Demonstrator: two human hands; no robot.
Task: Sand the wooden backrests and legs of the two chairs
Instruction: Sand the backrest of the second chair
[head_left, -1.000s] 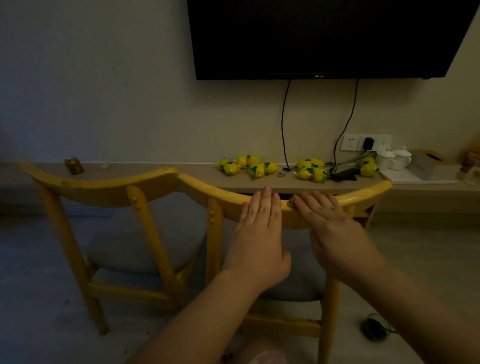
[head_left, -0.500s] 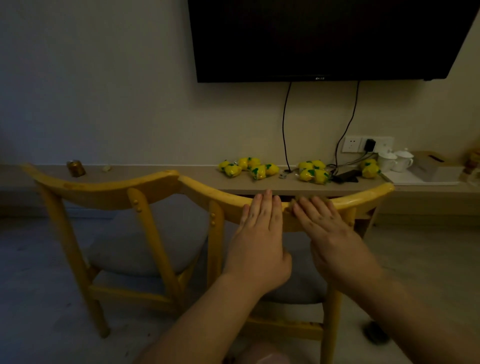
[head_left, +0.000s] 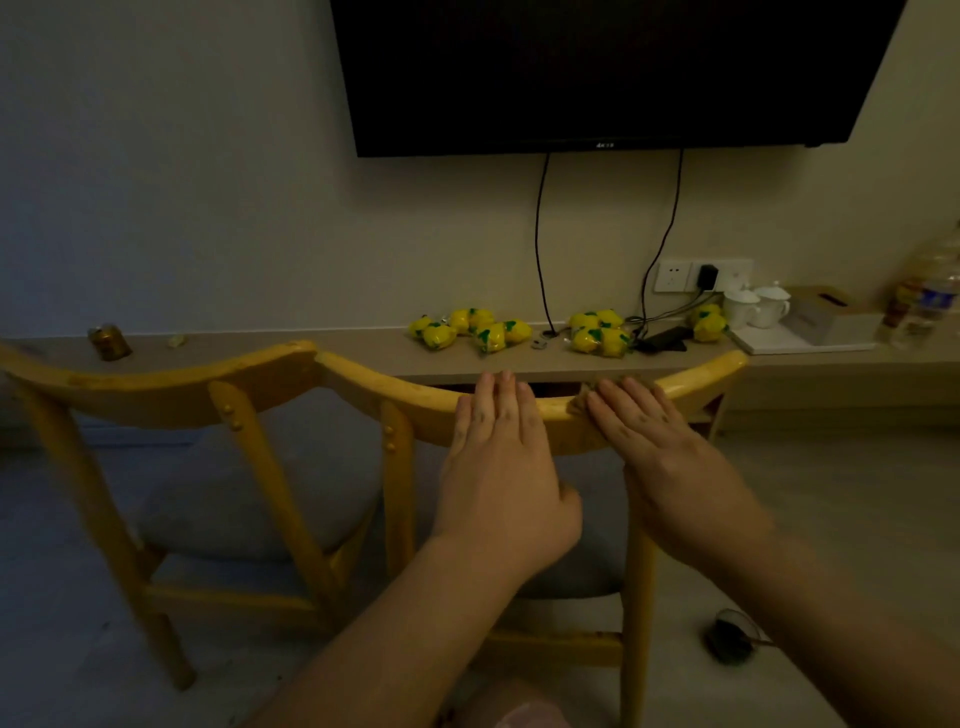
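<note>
Mid-frame, the left hand (head_left: 501, 467) lies flat, fingers straight, steadying the right chair's backrest (head_left: 566, 421). The right hand (head_left: 670, 462) presses flat on what may be sandpaper (head_left: 583, 400). The wood looks rigid, smooth, best braced along its top rail.

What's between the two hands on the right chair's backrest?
Head view: only a bare stretch of the right chair's backrest separates left hand from right hand, with a brownish sanding piece under the right fingertips.
</note>
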